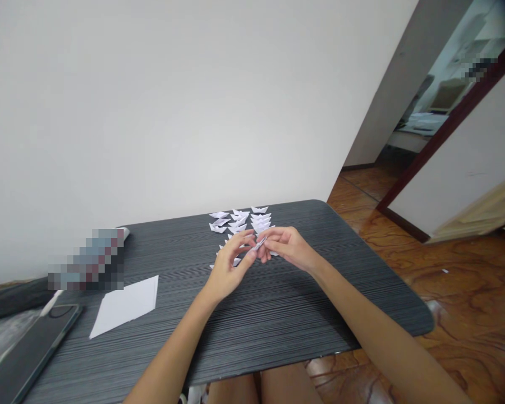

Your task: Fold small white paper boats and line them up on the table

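Both hands meet over the middle of the dark table, pinching one small piece of folded white paper [259, 243] between them. My left hand [231, 259] grips its left end between thumb and fingers. On the other end, the thumb and fingertips of my right hand [289, 247] are closed. The exact fold of the held paper is too small to make out. Just behind my hands lie several white paper boats [238, 220] in loose rows, with another column of paper boats [261, 217] to their right. Some of the nearer boats are partly hidden by my hands.
A stack of white paper sheets [126, 306] lies on the left of the dark table [278, 320]. Further left are a phone-like dark device [33, 353] and a blurred-out object [88, 258]. A white wall [193, 112] stands behind; wooden floor [458, 280] shows at right.
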The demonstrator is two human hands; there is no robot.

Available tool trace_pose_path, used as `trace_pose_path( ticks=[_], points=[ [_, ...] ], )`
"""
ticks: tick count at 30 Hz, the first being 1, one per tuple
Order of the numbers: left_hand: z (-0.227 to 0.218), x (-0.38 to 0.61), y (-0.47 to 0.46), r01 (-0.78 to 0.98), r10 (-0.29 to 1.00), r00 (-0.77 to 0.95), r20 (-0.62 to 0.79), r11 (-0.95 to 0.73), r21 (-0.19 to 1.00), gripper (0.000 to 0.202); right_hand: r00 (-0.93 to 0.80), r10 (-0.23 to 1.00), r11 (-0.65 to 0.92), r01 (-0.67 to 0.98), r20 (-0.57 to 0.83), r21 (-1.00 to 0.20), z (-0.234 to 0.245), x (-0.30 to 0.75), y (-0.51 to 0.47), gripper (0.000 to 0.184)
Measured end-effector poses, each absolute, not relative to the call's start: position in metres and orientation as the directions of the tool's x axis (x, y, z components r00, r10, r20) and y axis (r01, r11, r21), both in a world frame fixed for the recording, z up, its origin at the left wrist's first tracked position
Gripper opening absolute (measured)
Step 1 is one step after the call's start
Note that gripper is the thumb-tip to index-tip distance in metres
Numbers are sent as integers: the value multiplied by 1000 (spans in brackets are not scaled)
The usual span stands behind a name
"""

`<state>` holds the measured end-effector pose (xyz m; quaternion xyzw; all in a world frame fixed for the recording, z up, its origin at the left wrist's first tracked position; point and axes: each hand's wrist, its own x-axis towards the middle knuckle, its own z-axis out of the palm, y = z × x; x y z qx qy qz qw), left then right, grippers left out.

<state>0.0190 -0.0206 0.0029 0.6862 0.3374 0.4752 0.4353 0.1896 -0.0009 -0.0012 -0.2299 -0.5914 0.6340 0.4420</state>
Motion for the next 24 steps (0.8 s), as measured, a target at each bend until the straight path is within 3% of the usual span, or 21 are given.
trace_pose_path(
  ticks=[6,10,13,18,24],
  points=[
    [-12,26,-24,230,912,167,374,-404,885,17,-423,889,157,-74,174,-985,-2,186,-2,21],
    [-13,28,-24,188,943,60,328,-334,924,18,-357,905,258,26,232,-966,3,186,-5,20],
    [-12,29,-24,153,956,44,291,-294,943,18,-324,891,354,54,319,-934,4,186,-5,11],
    [-16,30,-24,206,951,57,304,-310,928,21,-334,878,402,123,344,-907,-1,185,-3,7],
    [-16,29,-27,379,892,73,446,-439,815,24,-325,839,536,359,436,-764,1,183,-8,7]
  ],
)
